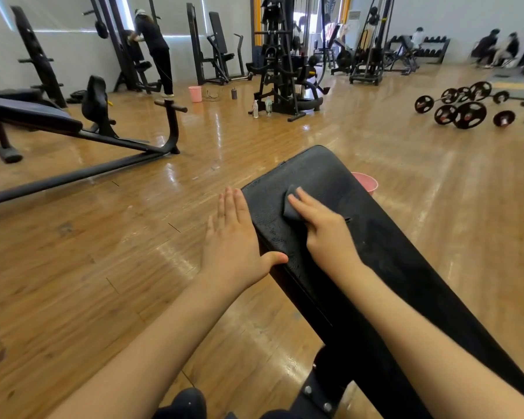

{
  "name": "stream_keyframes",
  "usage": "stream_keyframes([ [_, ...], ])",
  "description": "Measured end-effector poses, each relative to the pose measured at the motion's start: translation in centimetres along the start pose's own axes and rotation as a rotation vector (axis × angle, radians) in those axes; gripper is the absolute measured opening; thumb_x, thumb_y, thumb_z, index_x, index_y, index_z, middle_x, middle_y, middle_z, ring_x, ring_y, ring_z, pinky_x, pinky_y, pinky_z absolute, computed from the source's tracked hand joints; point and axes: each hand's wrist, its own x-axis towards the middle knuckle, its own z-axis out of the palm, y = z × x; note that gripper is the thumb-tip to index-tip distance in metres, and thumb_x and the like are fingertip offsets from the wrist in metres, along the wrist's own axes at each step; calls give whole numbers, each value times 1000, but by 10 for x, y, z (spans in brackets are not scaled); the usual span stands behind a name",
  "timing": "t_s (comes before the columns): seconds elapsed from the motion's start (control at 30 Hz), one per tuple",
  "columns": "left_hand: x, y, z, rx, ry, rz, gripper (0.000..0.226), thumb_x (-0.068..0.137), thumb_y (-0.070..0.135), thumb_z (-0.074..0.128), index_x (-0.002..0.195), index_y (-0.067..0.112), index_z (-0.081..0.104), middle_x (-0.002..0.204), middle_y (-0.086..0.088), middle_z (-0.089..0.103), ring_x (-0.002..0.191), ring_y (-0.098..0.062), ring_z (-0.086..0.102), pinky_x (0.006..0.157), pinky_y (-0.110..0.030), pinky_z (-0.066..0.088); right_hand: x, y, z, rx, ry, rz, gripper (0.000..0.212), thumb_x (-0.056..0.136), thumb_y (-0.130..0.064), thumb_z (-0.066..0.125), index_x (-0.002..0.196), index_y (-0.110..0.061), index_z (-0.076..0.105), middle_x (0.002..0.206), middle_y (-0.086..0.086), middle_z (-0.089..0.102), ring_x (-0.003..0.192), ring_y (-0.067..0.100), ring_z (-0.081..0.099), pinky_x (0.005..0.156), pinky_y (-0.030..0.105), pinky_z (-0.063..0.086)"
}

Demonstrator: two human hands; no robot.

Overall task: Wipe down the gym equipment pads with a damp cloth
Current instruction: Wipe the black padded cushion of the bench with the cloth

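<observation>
right hand presses cloth flat on bench pad | left hand open, steadying edge | risk: cloth bunches, far end left unwiped

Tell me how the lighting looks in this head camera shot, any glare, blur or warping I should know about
Head view: bright glare streaks on the glossy wood floor; wide-angle lens bows the edges, so the bench pad and forearms look stretched; right hand on the cloth slightly soft, left hand sharper; far people and machines small and hazy.
</observation>
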Motion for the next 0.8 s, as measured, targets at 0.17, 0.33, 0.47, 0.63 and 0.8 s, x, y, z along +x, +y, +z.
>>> stream_keyframes([
  [0.17, 0, -3, 0, -31, -8, 21, 134, 68, 70, 65, 146, 5, -24, 156, -12, -25, 145, -23, -18, 118, -41, 1, -1, -20, -14, -67, -114, -182, 55, 79, 15, 47, 129, -6, 53, 141, 10, 44, 134, 21, 36, 108, 18, 20],
  [0.33, -1, -7, 4, -78, -13, 32, 143, 60, 69, 72, 145, 9, -27, 156, -6, -28, 144, -17, -22, 117, -41, -3, -9, -29, 5, -114, -191, -342, 60, 67, 4, 54, 127, -2, 55, 137, 15, 48, 127, 33, 45, 103, 33, 34],
  [0.47, -1, -6, 5, -72, 3, 22, 143, 61, 69, 72, 145, 8, -28, 155, -8, -29, 144, -19, -23, 117, -42, -5, -22, -5, -7, -129, -157, -383, 53, 76, 1, 45, 129, -4, 53, 139, 12, 47, 128, 28, 42, 107, 26, 28],
  [0.63, 0, -4, 5, -25, -10, 17, 143, 63, 72, 68, 144, 5, -29, 154, -11, -30, 144, -22, -23, 117, -44, -3, 4, 33, -18, -168, -110, -222, 71, 62, 19, 38, 127, -5, 56, 136, 13, 49, 129, 27, 39, 107, 19, 21],
  [0.8, 0, -4, 3, -20, -24, 16, 143, 63, 73, 67, 143, 5, -30, 154, -11, -31, 143, -22, -24, 117, -44, -5, 52, 87, -47, -269, -131, 131, 70, 71, 23, 39, 135, -5, 46, 147, 10, 36, 137, 25, 33, 112, 25, 20],
])
